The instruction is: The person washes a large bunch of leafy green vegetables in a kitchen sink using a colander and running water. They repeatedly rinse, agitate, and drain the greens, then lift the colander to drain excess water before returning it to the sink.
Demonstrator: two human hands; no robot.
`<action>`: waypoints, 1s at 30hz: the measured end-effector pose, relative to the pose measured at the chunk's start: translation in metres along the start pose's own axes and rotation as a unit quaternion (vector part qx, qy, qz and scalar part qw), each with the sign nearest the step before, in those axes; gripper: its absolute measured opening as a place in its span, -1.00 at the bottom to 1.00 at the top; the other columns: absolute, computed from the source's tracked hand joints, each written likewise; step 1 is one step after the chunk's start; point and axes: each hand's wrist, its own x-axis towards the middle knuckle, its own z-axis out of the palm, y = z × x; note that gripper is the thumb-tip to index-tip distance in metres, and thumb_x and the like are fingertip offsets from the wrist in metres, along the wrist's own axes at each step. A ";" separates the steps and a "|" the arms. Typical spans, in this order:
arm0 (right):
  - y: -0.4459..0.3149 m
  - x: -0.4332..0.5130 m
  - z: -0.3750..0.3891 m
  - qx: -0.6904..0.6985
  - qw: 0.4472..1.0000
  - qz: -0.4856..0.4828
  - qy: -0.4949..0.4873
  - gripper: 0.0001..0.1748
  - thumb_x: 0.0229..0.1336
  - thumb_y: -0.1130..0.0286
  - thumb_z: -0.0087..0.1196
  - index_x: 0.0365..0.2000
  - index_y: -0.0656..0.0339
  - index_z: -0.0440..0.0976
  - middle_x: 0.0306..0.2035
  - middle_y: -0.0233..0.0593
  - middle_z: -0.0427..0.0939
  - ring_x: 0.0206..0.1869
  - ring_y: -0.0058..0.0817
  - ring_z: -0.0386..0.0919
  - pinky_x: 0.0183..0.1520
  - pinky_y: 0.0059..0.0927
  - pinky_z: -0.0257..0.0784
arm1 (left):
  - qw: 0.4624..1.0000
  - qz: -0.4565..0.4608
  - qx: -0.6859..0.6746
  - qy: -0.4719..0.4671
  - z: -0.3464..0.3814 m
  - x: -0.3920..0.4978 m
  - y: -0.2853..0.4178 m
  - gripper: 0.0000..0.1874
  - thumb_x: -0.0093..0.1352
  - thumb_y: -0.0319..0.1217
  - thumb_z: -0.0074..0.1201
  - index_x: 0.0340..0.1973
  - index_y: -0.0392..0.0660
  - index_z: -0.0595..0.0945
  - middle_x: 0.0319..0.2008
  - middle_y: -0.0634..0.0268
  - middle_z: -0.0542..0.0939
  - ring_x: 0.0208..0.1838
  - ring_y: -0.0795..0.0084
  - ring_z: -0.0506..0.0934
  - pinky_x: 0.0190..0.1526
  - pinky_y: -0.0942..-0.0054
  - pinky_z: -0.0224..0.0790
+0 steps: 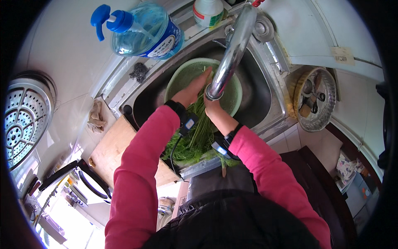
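Note:
Both my hands are over a pale green basin (175, 77) that stands in a stainless-steel sink (261, 102). Between them lies a bunch of feathery greens (199, 132), like dill or fennel fronds, its stems in the basin and its leaves spread over the sink's near edge. My left hand (196, 88) lies along the left side of the stems, fingers stretched forward. On the other side my right hand (212, 105) holds the stems, its fingers partly hidden by the chrome faucet (234, 49). Water appears to be in the basin.
Beyond the sink stand a blue pump bottle (149, 34) and a white bottle (207, 12). A steel scourer (138, 72) rests on the ledge. Left are a wooden board (116, 147) and a cloth (96, 116); right, a metal bowl (326, 105) holds scissors.

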 end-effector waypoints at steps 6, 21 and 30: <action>-0.027 -0.031 -0.056 0.044 0.988 0.145 0.040 -0.21 0.28 0.06 -0.10 0.32 0.29 -0.08 0.35 -0.03 0.05 0.37 -0.19 0.04 0.35 -0.21 0.01 | 0.960 0.048 0.266 0.069 -0.041 -0.026 -0.001 0.03 0.30 0.35 -0.28 0.38 -0.24 0.02 0.39 -0.10 0.07 0.45 0.10 0.06 0.39 0.28 -0.14; -0.028 -0.082 0.001 0.289 0.923 0.250 -0.042 -0.31 0.30 -0.20 -0.27 0.15 0.16 0.27 0.02 -0.29 0.44 0.03 -0.44 0.43 0.03 -0.30 0.37 | 0.995 -0.079 -0.056 0.002 -0.008 -0.062 -0.022 -0.25 0.36 0.19 -0.09 0.25 -0.11 0.37 0.15 0.22 0.46 0.11 0.40 0.46 0.12 0.42 0.30; -0.107 -0.149 -0.010 0.321 0.913 0.245 -0.062 -0.35 0.33 -0.17 -0.27 0.16 0.12 0.26 0.07 -0.29 0.41 0.07 -0.40 0.41 0.08 -0.26 0.37 | 0.984 -0.047 0.132 0.114 0.020 -0.115 0.009 -0.27 0.39 0.13 -0.10 0.17 -0.29 0.40 0.00 0.01 0.54 0.00 0.30 0.53 0.05 0.36 0.35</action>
